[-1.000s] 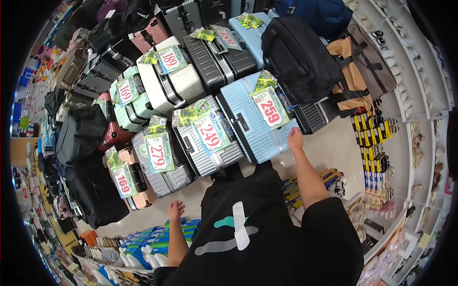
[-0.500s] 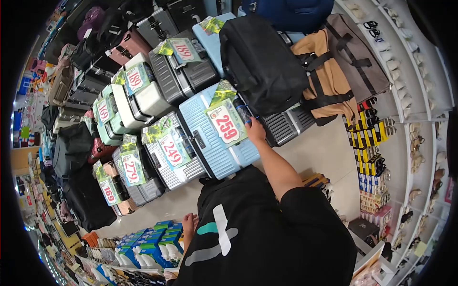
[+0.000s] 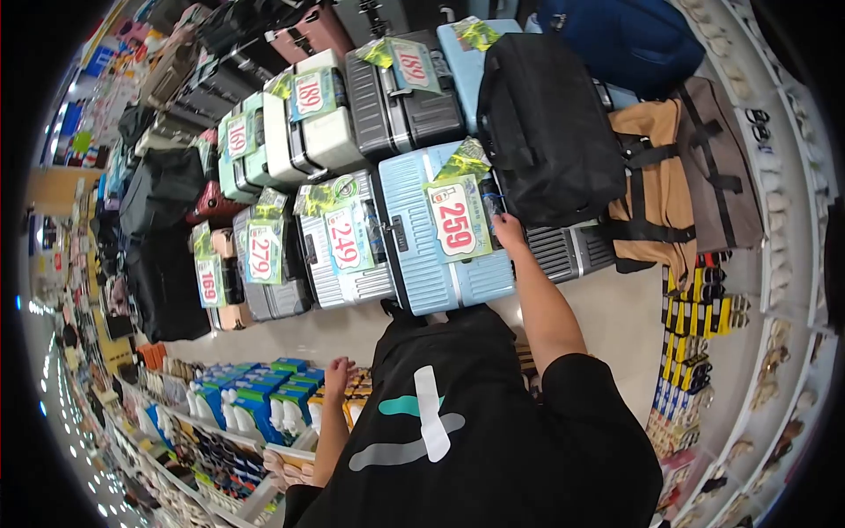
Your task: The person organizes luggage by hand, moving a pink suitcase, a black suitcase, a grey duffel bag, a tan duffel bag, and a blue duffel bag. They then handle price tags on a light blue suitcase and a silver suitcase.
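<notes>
A light blue ribbed suitcase (image 3: 414, 238) stands in front of me, with a green price tag (image 3: 455, 220) reading 259 on its top. At the right edge of that tag, my right hand (image 3: 509, 231) is closed around the suitcase's handle, which looks wrapped in clear plastic and is mostly covered by the fingers. My left hand (image 3: 338, 374) hangs low beside my body, fingers loosely bent and apart, holding nothing. Against the blue case on its left is a silver suitcase (image 3: 330, 273) tagged 249. A black bag (image 3: 550, 132) lies just beyond my right hand.
More tagged suitcases (image 3: 273, 290) stand in tight rows to the left and behind. Tan (image 3: 656, 176) and grey-brown (image 3: 717, 167) duffel bags lie at the right. White shoe shelves (image 3: 775, 202) line the right side. Blue boxes with white shoes (image 3: 255, 400) fill the lower left.
The view has shifted, so the suitcases appear farther right and a little higher. My right hand stays at the blue suitcase's handle. My left hand has swung outward from my body.
</notes>
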Demonstrator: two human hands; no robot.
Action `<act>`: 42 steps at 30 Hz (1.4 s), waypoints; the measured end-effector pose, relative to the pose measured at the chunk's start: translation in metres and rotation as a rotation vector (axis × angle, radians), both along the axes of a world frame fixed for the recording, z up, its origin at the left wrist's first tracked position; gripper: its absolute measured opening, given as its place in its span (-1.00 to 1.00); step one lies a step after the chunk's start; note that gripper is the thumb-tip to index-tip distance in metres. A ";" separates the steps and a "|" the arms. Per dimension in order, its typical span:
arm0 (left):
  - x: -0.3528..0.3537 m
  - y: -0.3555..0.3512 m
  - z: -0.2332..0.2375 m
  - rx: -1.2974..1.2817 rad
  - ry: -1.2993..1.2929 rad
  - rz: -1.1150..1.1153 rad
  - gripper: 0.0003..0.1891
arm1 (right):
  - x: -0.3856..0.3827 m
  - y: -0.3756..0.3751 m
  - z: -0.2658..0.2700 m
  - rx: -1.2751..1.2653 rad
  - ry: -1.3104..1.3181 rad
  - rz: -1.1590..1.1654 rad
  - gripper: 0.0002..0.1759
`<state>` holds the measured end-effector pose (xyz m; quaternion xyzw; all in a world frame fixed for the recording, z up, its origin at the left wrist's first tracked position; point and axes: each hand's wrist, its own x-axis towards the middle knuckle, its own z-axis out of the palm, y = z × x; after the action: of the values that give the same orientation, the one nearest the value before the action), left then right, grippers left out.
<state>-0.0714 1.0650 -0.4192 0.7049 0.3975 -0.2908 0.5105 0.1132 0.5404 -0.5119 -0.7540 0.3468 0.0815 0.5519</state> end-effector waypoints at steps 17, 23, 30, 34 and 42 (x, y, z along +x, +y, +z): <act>-0.075 -0.039 -0.019 0.008 0.053 0.084 -0.75 | -0.010 -0.009 0.066 0.489 -0.131 -0.103 -0.74; -0.026 -0.046 -0.028 0.028 -0.221 -0.048 -0.75 | -0.012 -0.004 0.128 0.501 -0.216 -0.112 -0.75; 0.145 -0.226 0.096 -0.300 -0.634 -0.592 -0.73 | -0.019 0.002 0.192 0.517 -0.314 -0.146 -0.73; 0.175 -0.347 0.112 -0.272 -1.054 -0.680 -0.56 | -0.020 0.003 0.195 0.495 -0.299 -0.141 -0.71; 0.176 -0.390 0.136 -0.201 -0.982 -0.775 -0.50 | -0.027 0.003 0.200 0.592 -0.308 -0.156 -0.70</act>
<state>0.1041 0.6752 -0.2832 0.7976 -0.1962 -0.1332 0.5547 0.0866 0.5436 -0.3117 -0.5357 0.2774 0.0213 0.7972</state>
